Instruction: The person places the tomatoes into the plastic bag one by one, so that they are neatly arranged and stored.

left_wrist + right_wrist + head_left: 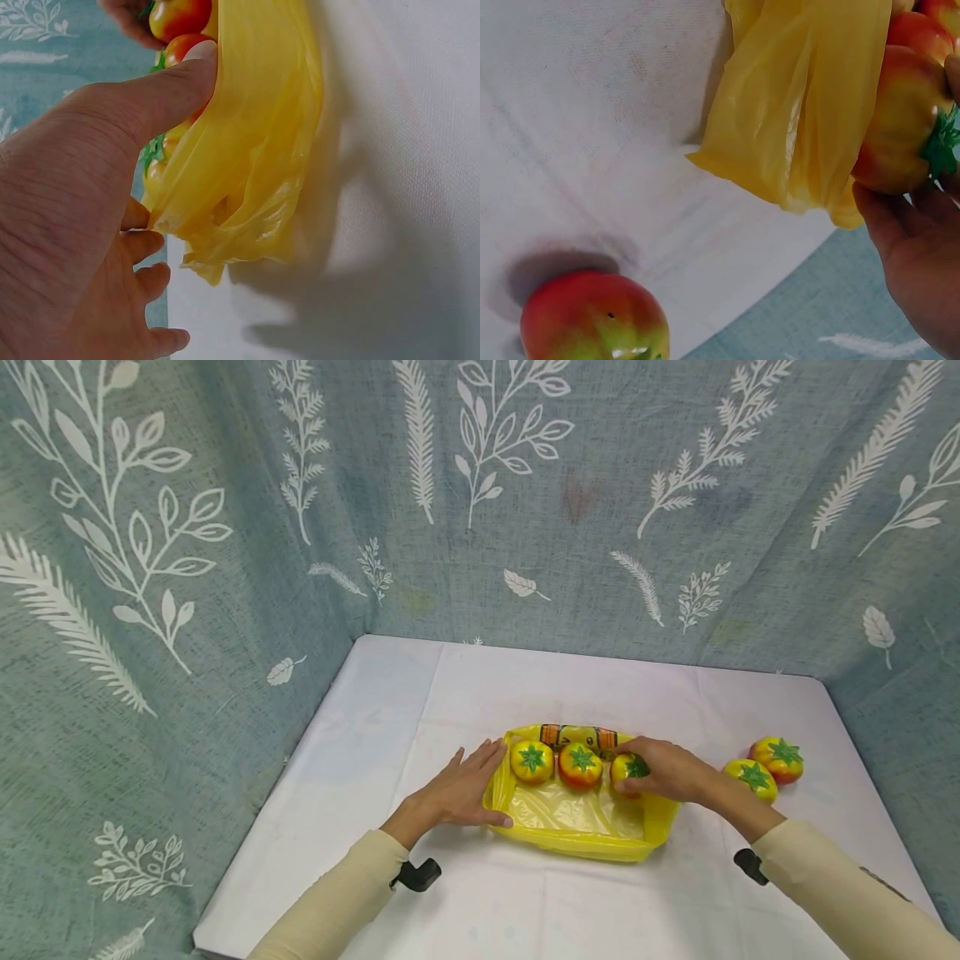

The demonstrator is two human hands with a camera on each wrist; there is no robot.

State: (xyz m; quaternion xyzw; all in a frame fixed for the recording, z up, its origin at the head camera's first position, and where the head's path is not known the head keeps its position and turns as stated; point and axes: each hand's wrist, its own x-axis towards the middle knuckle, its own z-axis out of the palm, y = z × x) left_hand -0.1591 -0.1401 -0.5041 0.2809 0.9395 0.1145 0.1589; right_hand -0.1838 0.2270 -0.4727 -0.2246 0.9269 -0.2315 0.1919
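Note:
A box lined with a thin yellow plastic bag [577, 842] sits on the table, its lining folded over the rim. Two red-and-yellow tomatoes with green leafy tops, one at the left [532, 762] and one in the middle [581, 767], lie along its far side. At the right end of that row, my right hand [667, 768] grips a third tomato [904, 120] between thumb and fingers, at the height of the rim. My left hand [465, 789] rests against the box's left end, fingers spread, with the thumb [176, 90] on the near edge of the plastic.
Two more tomatoes, a nearer one [752, 779] and a farther one [777, 760], lie on the white table [375, 727] right of the box, by the right forearm. Patterned blue-green curtains [465, 585] hang behind the table and at both sides.

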